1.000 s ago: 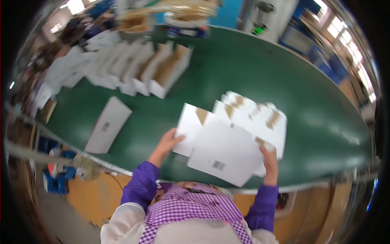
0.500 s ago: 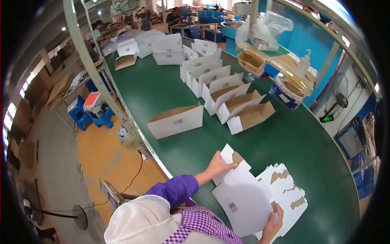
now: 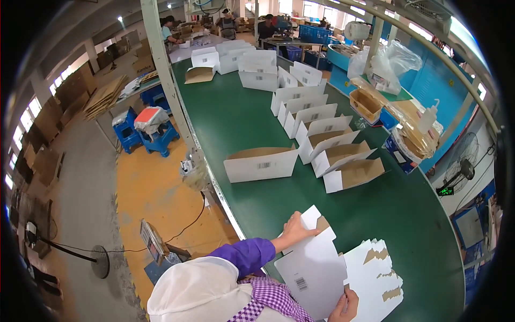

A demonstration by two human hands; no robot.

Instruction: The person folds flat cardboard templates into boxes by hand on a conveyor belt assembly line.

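Observation:
A white cardboard box blank with a barcode and brown inner flaps is held between my two hands, tilted over the near end of the green table. My left hand grips its far end, the thumb lying by a brown flap. At its near right corner my right hand has the edge pinched, with part of that hand cut off by the frame's lower edge. To the right of it lies a fanned stack of flat white blanks with brown patches.
On the green table, a row of folded open white boxes runs away from me. One box stands apart at left. A pump bottle and brown bin sit along the right side. A metal post rises at the left edge.
The whole view has swung left, so the scene sits farther right. The blank has shifted left from the stack, and the brown flap by my right hand is now mostly out of sight.

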